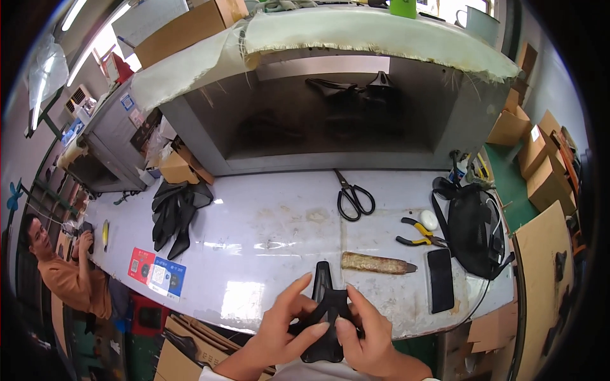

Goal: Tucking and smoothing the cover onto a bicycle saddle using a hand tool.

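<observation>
At the front edge of the table, a glossy black moulded piece (323, 289), with a narrow nose and a wider body like a bicycle saddle, is between my hands. My left hand (293, 320) grips its left side, thumb on top. From the right, my right hand (365, 327) pinches it, its thumb also on the upper face. Fingers hide much of its middle. Just beyond the right hand lies a worn tool with a wrapped tan handle (375, 263) and a short dark tip. A black phone (440, 280) lies farther right.
Black-handled scissors (354, 198), yellow-and-black pliers (420, 235), a white round object (429, 220) and a black bag (471, 232) lie beyond. Black pieces (176, 213) are piled left. A grey open-fronted box (330, 162) stands behind. A co-worker (76, 276) sits far left.
</observation>
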A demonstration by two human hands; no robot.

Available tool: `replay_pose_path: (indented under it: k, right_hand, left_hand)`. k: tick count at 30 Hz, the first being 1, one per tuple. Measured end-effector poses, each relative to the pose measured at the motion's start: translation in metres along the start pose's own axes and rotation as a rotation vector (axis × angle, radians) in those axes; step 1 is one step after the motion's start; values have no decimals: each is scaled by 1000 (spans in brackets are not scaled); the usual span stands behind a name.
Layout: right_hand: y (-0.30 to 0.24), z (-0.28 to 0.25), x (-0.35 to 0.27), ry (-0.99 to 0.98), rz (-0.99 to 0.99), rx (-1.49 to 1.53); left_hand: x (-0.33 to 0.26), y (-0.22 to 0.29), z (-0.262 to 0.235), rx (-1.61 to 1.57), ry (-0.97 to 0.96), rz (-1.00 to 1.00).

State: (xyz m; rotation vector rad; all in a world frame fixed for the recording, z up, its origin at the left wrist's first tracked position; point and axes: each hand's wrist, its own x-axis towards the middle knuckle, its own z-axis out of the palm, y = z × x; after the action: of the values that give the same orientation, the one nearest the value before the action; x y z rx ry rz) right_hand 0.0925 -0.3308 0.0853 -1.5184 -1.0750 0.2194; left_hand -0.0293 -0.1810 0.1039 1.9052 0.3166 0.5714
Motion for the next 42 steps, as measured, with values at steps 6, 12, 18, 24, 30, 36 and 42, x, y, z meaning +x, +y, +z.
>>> replay_pose_path:
  k: [6,12,18,24,30,36,42]
  right_hand:
    - [-2,-14,22,-127,65,-128]
    - [3,-7,20,-151,-111,-483]
    - [12,0,24,-122,-142,-519]
    - [15,0,20,-163,-81,-458]
    - [20,0,24,-140,-149,-360]
    - [13,6,29,-302,-68,-258]
    - [27,3,11,-279,18,-247]
  left_hand:
    - [-7,-8,0,355,-89,347]
    - [-12,-26,5,388,-84,331]
    - [-10,-26,4,422,-61,332]
    - [-10,-28,1,433,-102,332]
    - [-13,-33,3,466,-59,404]
    - [-26,-22,-14,439,-125,91]
    - [-14,-37,-10,-266,-314,-274]
